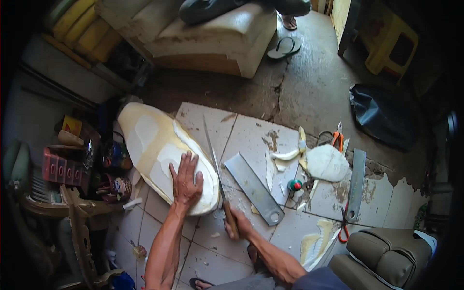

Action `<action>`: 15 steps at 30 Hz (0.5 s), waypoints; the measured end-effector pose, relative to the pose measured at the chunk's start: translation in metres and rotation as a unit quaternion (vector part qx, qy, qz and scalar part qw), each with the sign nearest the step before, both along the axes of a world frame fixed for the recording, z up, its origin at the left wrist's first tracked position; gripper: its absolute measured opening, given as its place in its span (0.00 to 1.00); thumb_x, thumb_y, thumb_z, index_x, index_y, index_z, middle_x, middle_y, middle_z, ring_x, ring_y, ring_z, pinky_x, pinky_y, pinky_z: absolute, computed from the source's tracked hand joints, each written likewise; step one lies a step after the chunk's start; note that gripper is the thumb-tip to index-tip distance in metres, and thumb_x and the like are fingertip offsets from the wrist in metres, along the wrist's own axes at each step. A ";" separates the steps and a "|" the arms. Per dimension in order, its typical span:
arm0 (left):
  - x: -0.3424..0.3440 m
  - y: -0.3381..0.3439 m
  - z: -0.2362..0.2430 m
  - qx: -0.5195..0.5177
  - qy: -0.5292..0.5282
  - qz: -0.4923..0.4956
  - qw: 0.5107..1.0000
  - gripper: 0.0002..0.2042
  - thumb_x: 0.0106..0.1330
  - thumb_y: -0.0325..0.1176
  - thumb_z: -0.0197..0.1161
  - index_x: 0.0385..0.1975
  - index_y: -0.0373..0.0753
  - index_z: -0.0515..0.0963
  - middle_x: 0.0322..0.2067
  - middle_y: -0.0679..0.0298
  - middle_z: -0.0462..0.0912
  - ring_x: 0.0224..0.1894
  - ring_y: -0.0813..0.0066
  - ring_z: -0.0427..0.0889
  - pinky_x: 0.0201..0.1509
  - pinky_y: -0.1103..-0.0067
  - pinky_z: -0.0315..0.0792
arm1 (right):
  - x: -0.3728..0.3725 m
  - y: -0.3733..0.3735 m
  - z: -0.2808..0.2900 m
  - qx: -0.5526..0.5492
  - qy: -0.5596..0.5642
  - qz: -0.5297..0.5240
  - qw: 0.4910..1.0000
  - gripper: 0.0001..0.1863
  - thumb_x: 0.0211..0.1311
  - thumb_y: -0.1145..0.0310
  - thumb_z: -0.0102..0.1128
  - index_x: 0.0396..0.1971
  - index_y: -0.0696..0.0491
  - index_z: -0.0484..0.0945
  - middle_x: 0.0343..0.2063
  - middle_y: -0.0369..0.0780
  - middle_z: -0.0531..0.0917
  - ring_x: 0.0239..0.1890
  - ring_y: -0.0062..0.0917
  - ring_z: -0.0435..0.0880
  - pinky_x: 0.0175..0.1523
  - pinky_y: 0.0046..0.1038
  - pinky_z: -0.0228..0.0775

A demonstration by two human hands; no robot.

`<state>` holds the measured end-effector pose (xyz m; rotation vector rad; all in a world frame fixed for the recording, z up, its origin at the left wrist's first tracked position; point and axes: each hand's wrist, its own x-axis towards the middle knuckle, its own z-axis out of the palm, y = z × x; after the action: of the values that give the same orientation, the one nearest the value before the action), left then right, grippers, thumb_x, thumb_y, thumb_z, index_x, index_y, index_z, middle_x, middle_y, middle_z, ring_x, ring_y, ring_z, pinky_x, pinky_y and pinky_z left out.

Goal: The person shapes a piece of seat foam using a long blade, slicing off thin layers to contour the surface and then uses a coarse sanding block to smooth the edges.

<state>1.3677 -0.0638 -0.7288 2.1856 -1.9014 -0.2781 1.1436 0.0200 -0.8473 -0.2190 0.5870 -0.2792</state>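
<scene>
White tiled floor (208, 256), scraps scattered. On it, left of centre: long foam pad (147, 128), cream with white patches, rounded ends, near end under left hand (187, 181). Flat grey metal strip (253, 188), smooth, holed at near end, lies right of the pad. Long thin knife (221, 186) just beside pad's right edge; contact unclear. Red translucent plastic box (63, 166) far left, row of oval openings; contents can't be made out. Left fingers moderately spread, palm down on foam, thumb out. Right hand (239, 224): fingers wrapped round knife's wooden handle. Small green container (294, 184), red top, right of strip; contents hidden.
</scene>
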 end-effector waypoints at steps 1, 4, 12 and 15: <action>0.010 0.009 0.001 0.002 -0.008 0.012 1.000 0.29 0.72 0.42 0.51 0.74 0.44 0.67 0.77 0.54 0.61 0.81 0.54 0.54 0.81 0.42 0.32 | 0.000 0.019 0.027 0.019 -0.004 -0.023 1.000 0.29 0.78 0.36 0.38 0.53 0.47 0.74 0.13 0.39 0.75 0.10 0.27 0.74 0.15 0.29 0.70; 0.008 0.006 0.006 0.002 -0.023 0.002 1.000 0.30 0.72 0.42 0.51 0.74 0.44 0.66 0.77 0.54 0.60 0.81 0.54 0.54 0.80 0.42 0.32 | -0.005 0.020 0.023 -0.030 -0.042 -0.034 0.998 0.29 0.79 0.37 0.38 0.58 0.46 0.72 0.14 0.39 0.75 0.10 0.26 0.75 0.16 0.28 0.70; 0.009 -0.003 0.011 -0.001 -0.021 -0.004 1.000 0.30 0.72 0.42 0.51 0.74 0.42 0.66 0.77 0.52 0.59 0.81 0.52 0.53 0.80 0.42 0.32 | -0.005 0.031 0.016 -0.024 -0.057 -0.028 0.998 0.30 0.78 0.36 0.38 0.52 0.49 0.74 0.15 0.38 0.76 0.12 0.25 0.77 0.18 0.28 0.71; 0.001 0.001 0.006 0.001 -0.024 -0.007 1.000 0.29 0.72 0.40 0.51 0.74 0.42 0.66 0.77 0.53 0.60 0.81 0.53 0.53 0.80 0.41 0.33 | 0.004 0.002 0.001 -0.047 -0.026 -0.016 0.998 0.32 0.78 0.35 0.39 0.38 0.53 0.76 0.15 0.38 0.77 0.12 0.26 0.77 0.18 0.29 0.71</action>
<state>1.3689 -0.0626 -0.7228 2.2004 -1.9427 -0.2326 1.1477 0.0221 -0.8466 -0.2929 0.5269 -0.3440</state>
